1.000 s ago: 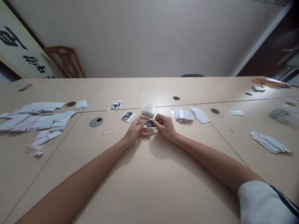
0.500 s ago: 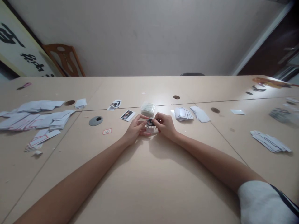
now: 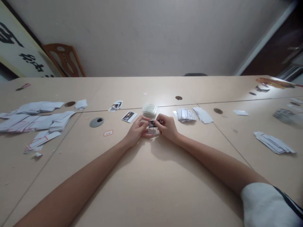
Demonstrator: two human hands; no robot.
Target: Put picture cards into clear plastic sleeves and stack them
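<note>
Between my two hands is a small dark-pictured card point(image 3: 152, 124) with a pale or clear lower part. My left hand point(image 3: 139, 130) grips its left side, fingers bent behind it and thumb in front. On the card's right side, my right hand point(image 3: 166, 126) pinches the edge between thumb and curled fingers. Just beyond the hands sits a stack of clear sleeves point(image 3: 149, 109). A white-bordered photo card point(image 3: 129, 116) lies to the left, with a few more cards point(image 3: 115, 106) behind it. Whether the held card is inside a sleeve is too small to tell.
Piles of white paper slips point(image 3: 38, 121) cover the left of the table point(image 3: 151, 183). White cards point(image 3: 186, 115) and blank slips point(image 3: 203, 115) lie right of my hands, another slip pile point(image 3: 274, 142) farther right. Pink-handled scissors point(image 3: 23, 87) rest at the far left.
</note>
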